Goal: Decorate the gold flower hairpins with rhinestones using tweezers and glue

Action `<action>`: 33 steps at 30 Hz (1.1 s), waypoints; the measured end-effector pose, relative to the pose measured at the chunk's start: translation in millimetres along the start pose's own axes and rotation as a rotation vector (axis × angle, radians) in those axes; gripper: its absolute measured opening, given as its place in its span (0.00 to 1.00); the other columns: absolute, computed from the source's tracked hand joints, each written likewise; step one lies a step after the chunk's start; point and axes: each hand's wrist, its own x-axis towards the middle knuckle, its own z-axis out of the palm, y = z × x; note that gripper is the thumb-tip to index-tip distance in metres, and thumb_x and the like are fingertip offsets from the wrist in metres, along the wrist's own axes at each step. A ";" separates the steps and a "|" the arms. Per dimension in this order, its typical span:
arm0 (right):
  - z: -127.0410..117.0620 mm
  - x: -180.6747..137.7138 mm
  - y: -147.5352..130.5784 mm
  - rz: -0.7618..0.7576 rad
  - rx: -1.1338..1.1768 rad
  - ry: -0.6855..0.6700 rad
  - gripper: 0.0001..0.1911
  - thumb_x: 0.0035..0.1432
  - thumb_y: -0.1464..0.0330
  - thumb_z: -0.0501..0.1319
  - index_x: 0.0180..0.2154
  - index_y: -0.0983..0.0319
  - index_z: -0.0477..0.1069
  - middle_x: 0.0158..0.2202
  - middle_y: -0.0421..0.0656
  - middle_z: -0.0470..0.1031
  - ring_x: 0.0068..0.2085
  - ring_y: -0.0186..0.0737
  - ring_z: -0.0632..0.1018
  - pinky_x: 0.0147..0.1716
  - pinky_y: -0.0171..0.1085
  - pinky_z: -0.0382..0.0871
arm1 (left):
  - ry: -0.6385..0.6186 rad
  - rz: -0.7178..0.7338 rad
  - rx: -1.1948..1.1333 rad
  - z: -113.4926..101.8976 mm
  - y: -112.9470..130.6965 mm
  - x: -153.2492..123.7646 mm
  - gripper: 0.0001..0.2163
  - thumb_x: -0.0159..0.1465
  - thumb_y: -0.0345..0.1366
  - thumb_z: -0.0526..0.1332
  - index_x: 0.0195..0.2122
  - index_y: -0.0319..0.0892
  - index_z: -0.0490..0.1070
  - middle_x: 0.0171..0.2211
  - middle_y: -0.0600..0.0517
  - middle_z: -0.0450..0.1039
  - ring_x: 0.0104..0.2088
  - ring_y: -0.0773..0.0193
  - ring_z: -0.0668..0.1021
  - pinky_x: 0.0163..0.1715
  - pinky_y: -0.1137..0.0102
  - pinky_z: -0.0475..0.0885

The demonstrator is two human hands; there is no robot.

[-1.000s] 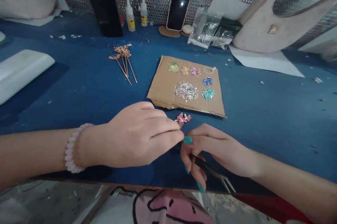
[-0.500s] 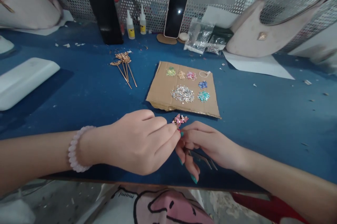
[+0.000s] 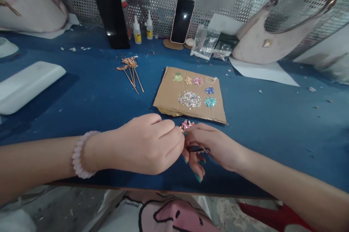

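My left hand [image 3: 144,143] is closed in a pinch on a small pink jewelled ornament [image 3: 186,125] held just above the blue table [image 3: 272,123]. My right hand [image 3: 211,146] meets it fingertip to fingertip at the ornament and also keeps dark tweezers [image 3: 198,149] tucked under its fingers. Just beyond the hands lies a cardboard sheet [image 3: 166,97] with small piles of coloured rhinestones [image 3: 190,99].
Several gold hair sticks [image 3: 131,70] lie left of the cardboard. Two glue bottles [image 3: 143,30], a propped phone [image 3: 182,21], a black tablet [image 3: 111,15], plastic bags [image 3: 207,44] and handbags [image 3: 261,39] line the mesh back wall. A white pad [image 3: 27,84] sits at the left.
My right hand has closed in on the ornament and now touches it beside the left fingers. The tweezers have swung up under the right palm. The view tilted down slightly.
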 end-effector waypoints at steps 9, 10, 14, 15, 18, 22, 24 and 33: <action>1.2 0.2 -2.1 0.000 -0.040 -0.030 0.14 0.50 0.67 0.50 0.18 0.64 0.66 0.11 0.40 0.70 0.12 0.29 0.66 0.16 0.32 0.48 | 0.007 -0.041 -0.056 2.3 -3.8 0.4 0.16 0.67 0.25 0.45 0.29 0.37 0.70 0.27 0.47 0.73 0.26 0.64 0.74 0.22 0.69 0.67; 1.1 0.0 -2.5 0.001 -0.043 -0.040 0.14 0.50 0.67 0.50 0.18 0.64 0.66 0.11 0.40 0.70 0.12 0.29 0.66 0.16 0.32 0.47 | 0.005 -0.056 -0.068 2.9 -4.1 0.2 0.16 0.67 0.25 0.45 0.29 0.37 0.70 0.28 0.47 0.74 0.27 0.64 0.74 0.23 0.69 0.66; 0.4 -0.4 -3.1 0.003 -0.045 -0.072 0.14 0.50 0.68 0.49 0.19 0.64 0.66 0.10 0.39 0.69 0.11 0.29 0.65 0.15 0.32 0.46 | -0.031 -0.157 -0.180 6.9 -6.3 -0.5 0.16 0.68 0.25 0.45 0.30 0.38 0.71 0.29 0.49 0.74 0.29 0.65 0.75 0.25 0.70 0.66; 0.2 -0.4 -3.0 0.004 -0.047 -0.074 0.13 0.50 0.68 0.49 0.19 0.64 0.66 0.10 0.39 0.69 0.11 0.29 0.65 0.15 0.32 0.46 | -0.033 -0.187 -0.224 7.9 -7.1 -0.7 0.16 0.68 0.26 0.45 0.31 0.38 0.71 0.29 0.50 0.75 0.29 0.65 0.75 0.26 0.71 0.67; -0.6 -0.4 -2.2 -0.001 -0.058 -0.075 0.13 0.49 0.68 0.49 0.19 0.64 0.66 0.10 0.39 0.69 0.12 0.30 0.66 0.15 0.32 0.47 | -0.041 -0.272 -0.386 10.2 -9.8 -1.6 0.14 0.69 0.31 0.47 0.35 0.38 0.72 0.32 0.50 0.76 0.31 0.66 0.76 0.29 0.73 0.68; -3.1 -0.2 -1.1 0.000 -0.074 -0.096 0.14 0.50 0.69 0.49 0.19 0.65 0.67 0.11 0.40 0.69 0.13 0.30 0.67 0.16 0.32 0.48 | -0.081 -0.377 -0.664 11.5 -13.7 -2.4 0.12 0.69 0.33 0.49 0.40 0.40 0.73 0.36 0.51 0.77 0.34 0.67 0.77 0.34 0.75 0.69; -4.5 0.1 -0.8 0.003 -0.080 -0.100 0.13 0.50 0.68 0.49 0.19 0.65 0.67 0.12 0.41 0.71 0.14 0.30 0.67 0.16 0.32 0.48 | -0.067 -0.406 -0.775 12.3 -15.5 -2.0 0.11 0.69 0.33 0.51 0.40 0.40 0.74 0.36 0.51 0.78 0.35 0.68 0.78 0.35 0.76 0.70; -5.2 0.3 -1.8 0.050 -0.098 -0.103 0.15 0.51 0.67 0.49 0.20 0.66 0.68 0.14 0.43 0.72 0.15 0.30 0.68 0.16 0.31 0.49 | -0.074 -0.454 -0.868 13.2 -18.4 1.1 0.06 0.63 0.31 0.60 0.36 0.41 0.77 0.33 0.54 0.79 0.33 0.69 0.79 0.33 0.79 0.69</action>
